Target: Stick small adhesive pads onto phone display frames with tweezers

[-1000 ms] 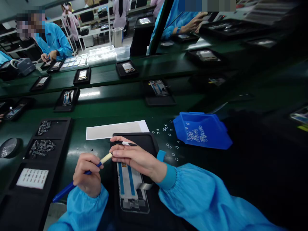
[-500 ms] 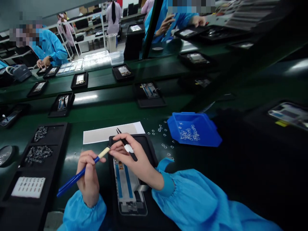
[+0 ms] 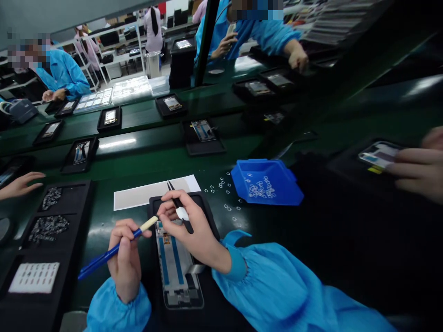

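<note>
My left hand is closed round a blue pen-like tool with a cream-coloured end that slants up to the right. The fingertips of my right hand meet a tiny dark piece at that end; its kind is too small to tell. Black tweezers with a white wrap are tucked in the same right hand, tips pointing up and away. Below my hands, a phone frame with two blue strips lies in a black tray. My right hand and wrist hide part of it.
Small ring-like pieces lie beside a blue bin that holds more. A white-edged strip is behind the tray. Left stands a compartment tray with small dark parts and a label sheet. Other people's hands reach in from both sides.
The view has shifted slightly, moving the scene left. Another person's hand has come in at the left, and another at the phone frame on the right. My hands keep their grip.
</note>
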`<state>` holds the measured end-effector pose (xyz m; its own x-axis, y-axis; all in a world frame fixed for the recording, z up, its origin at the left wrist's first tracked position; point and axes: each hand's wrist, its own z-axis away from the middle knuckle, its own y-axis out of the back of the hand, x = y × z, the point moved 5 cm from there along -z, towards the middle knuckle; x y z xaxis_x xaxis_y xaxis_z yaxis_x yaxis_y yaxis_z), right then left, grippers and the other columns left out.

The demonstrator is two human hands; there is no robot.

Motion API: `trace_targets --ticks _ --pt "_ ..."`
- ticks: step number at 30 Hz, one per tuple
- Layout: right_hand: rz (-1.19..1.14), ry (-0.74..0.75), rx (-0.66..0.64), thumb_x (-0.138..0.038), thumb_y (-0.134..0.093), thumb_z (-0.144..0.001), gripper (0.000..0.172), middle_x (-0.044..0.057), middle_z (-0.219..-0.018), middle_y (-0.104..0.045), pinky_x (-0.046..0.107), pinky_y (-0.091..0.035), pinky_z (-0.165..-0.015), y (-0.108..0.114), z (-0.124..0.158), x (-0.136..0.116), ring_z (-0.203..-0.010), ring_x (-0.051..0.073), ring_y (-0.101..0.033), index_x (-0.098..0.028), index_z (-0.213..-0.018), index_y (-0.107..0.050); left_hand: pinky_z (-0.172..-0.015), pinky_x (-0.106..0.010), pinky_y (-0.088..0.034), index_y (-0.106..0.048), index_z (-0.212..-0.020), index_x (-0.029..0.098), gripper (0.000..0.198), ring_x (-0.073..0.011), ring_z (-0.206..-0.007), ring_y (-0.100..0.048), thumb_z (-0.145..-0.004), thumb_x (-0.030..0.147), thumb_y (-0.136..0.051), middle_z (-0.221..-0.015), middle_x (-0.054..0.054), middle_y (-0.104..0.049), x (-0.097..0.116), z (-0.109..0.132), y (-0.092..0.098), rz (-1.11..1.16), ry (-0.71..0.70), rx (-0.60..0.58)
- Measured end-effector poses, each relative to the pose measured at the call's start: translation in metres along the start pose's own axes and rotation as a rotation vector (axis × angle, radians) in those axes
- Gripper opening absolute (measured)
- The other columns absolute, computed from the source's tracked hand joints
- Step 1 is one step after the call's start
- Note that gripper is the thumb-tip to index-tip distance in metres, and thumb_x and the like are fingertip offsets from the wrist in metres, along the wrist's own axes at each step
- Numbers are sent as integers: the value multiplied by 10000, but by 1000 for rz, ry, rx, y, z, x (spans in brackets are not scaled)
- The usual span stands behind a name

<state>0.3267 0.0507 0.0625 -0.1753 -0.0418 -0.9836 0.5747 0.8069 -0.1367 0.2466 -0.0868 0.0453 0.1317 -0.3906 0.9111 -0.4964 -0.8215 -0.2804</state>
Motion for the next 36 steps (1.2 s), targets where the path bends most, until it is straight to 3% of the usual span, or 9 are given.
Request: trace_targets --ticks 5,10,14,16,18,22,24,28,36 --pt "5 10 51 -214 -596 -825 241 -12 -820 -615 250 -480 -624 26 4 -6 -691 119 -574 -237 -1037 -481 -639 -252 -588 -579 -776 179 231 -99 -628 -644 -862 379 -657 -845 9 -563 -8 -7 -9 148 214 -56" --pt "619 106 592 -266 -663 -779 229 23 -812 -640 364 -492 -714 162 7 -17 -754 210 -628 -230 -980 -561 -671 -287 -623 -587 -880 190 207 -130 -672 -701 -879 384 -657 -875 -1 -636 -4 -18 -1 -127 193 -75" --pt "1162 -53 667 -200 -637 -760 199 74 -781 -683 398 -447 -678 233 10 -3 -721 275 -618 -215 -957 -617 -654 -301 -631 -570 -951 189 242 -176 -698 -735 -825 323 -727 -832 -21 -719 -2 -24 2 -540 35 -120" --pt "1184 36 644 -153 -562 -798 224 93 -862 -710 389 -452 -700 222 13 2 -783 279 -628 -207 -1005 -627 -681 -317 -630 -577 -968 190 255 -206 -776 -746 -808 296 -744 -844 -39 -739 -4 -25 -3 -674 -55 -201" --pt "1096 226 571 -132 -502 -851 237 82 -907 -721 382 -465 -762 186 16 0 -849 262 -638 -204 -1039 -626 -716 -332 -623 -590 -965 193 214 -219 -842 -743 -826 282 -726 -882 -52 -744 -7 -25 -10 -772 -116 -299" --pt "883 322 83 -155 -577 -878 194 58 -974 -731 359 -456 -809 93 11 9 -889 224 -643 -217 -1055 -628 -744 -336 -604 -599 -970 207 136 -209 -868 -734 -872 262 -676 -905 -45 -744 -6 -26 -25 -896 -208 -446" --pt "824 293 -67 -120 -590 -863 224 43 -954 -730 385 -433 -881 67 8 17 -860 204 -634 -209 -1065 -626 -747 -331 -599 -597 -961 212 117 -203 -863 -733 -877 255 -667 -895 -37 -747 -3 -27 -31 -939 -244 -483" --pt "778 230 -103 -65 -574 -844 312 11 -899 -722 486 -314 -1066 61 6 33 -838 182 -623 -230 -1103 -630 -717 -317 -603 -596 -927 211 99 -202 -828 -740 -869 250 -666 -863 -34 -750 3 -30 -40 -962 -254 -520" --pt "761 196 -92 -60 -571 -834 369 -7 -883 -724 520 -291 -1099 65 9 37 -856 193 -626 -276 -1127 -636 -709 -276 -590 -587 -931 224 94 -177 -815 -737 -870 222 -659 -868 -15 -748 3 -31 -49 -981 -263 -592"
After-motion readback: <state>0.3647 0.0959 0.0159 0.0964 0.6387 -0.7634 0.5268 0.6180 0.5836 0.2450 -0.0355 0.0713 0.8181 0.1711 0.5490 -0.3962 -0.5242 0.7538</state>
